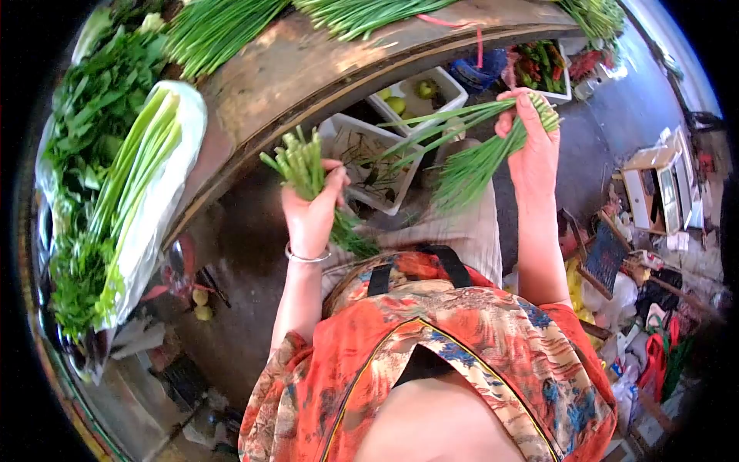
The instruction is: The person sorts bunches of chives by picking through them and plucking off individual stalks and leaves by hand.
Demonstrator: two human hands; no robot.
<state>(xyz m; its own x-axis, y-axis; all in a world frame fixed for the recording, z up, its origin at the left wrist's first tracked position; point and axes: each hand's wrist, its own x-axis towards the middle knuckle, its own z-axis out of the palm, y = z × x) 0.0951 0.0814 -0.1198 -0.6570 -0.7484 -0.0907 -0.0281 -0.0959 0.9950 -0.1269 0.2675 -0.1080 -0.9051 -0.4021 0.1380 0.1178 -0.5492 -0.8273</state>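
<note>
My left hand (pixel 312 208), with a bangle on its wrist, is closed around a bunch of green stems (pixel 304 163). Their pale cut ends stick up above the fist, and darker green tops hang below it. On the other side, my right hand (pixel 533 131) grips a bunch of chives (pixel 471 173) by the stem ends. Its long thin leaves hang down and to the left, a few stretching loosely apart. Between the hands and below them stands a white foam box (pixel 396 202) with loose green scraps inside.
A wooden table (pixel 250 96) curves across the front, bearing bundles of long green leaves (pixel 223 35). Celery-like stalks (pixel 142 162) in white wrap lie left beside leafy greens (pixel 100 115). Another foam box (pixel 454 85) holds round green produce. Clutter and bags (pixel 623 292) cover the right floor.
</note>
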